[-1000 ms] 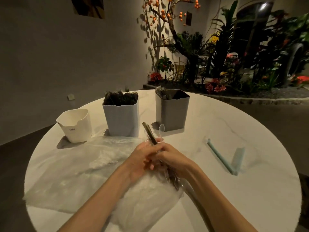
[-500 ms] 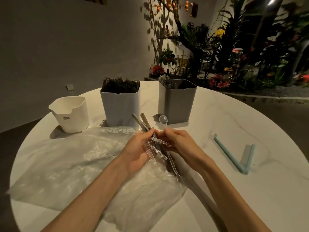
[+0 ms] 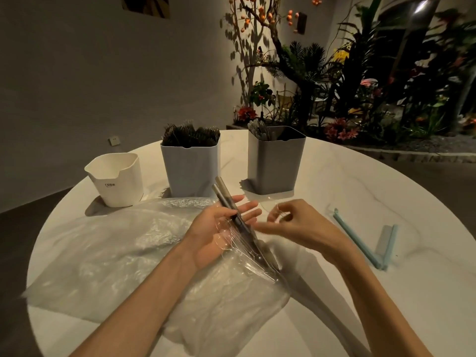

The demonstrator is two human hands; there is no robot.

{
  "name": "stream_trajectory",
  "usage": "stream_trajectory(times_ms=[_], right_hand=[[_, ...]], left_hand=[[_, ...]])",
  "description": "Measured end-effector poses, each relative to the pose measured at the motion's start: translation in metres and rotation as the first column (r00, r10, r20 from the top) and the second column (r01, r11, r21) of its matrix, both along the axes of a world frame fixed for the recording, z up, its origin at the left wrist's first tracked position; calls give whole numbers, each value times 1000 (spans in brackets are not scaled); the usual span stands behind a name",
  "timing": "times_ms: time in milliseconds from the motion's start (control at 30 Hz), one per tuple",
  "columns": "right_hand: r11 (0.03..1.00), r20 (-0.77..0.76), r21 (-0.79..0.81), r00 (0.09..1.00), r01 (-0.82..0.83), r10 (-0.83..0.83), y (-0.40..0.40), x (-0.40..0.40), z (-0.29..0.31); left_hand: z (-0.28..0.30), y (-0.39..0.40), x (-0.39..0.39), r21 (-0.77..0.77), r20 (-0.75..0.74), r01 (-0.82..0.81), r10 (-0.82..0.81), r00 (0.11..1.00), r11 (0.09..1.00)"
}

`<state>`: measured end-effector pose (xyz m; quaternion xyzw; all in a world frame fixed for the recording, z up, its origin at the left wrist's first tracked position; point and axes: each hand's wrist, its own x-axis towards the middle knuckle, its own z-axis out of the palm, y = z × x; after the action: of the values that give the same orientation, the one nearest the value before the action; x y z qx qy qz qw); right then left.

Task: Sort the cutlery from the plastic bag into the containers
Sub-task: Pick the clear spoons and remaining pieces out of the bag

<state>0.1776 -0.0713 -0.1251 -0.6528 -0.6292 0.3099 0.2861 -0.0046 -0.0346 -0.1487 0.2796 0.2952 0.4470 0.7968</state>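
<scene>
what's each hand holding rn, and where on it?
Left hand: a cutlery bundle lies across its open palm, mid-length. Right hand: pinches a clear spoon by its handle.

Containers (image 3: 190, 168) behind bag (image 3: 108, 256) (clip (image 3: 360, 240) right)

Round white marble-look table (image 3: 360, 181) is standing on dark floor (image 3: 15, 240). Plain grey wall (image 3: 77, 73) is carrying a socket plate (image 3: 114, 140) and picture edge (image 3: 145, 5). Warm light is casting branch shadows; planter bed (image 3: 360, 99) is filling the right background.
</scene>
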Motion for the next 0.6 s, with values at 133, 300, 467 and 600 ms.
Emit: stream_trajectory(times_ms=[133,300,467,600], right_hand=[[960,262,-265,952,-84,156,-10,3,-1],[962,204,-236,961,-137,187,-6,9,-5],[989,71,-99,990,-114,121,-5,14,-6],[999,-48,0,998,-39,39,-5,15,0]], left_hand=[[0,1,1,11,-5,-22,22,1000,1000],[0,2,2,4,1,-47,47,999,999],[-1,3,0,7,-15,-62,63,998,998],[0,2,0,32,-59,-63,65,996,998]])
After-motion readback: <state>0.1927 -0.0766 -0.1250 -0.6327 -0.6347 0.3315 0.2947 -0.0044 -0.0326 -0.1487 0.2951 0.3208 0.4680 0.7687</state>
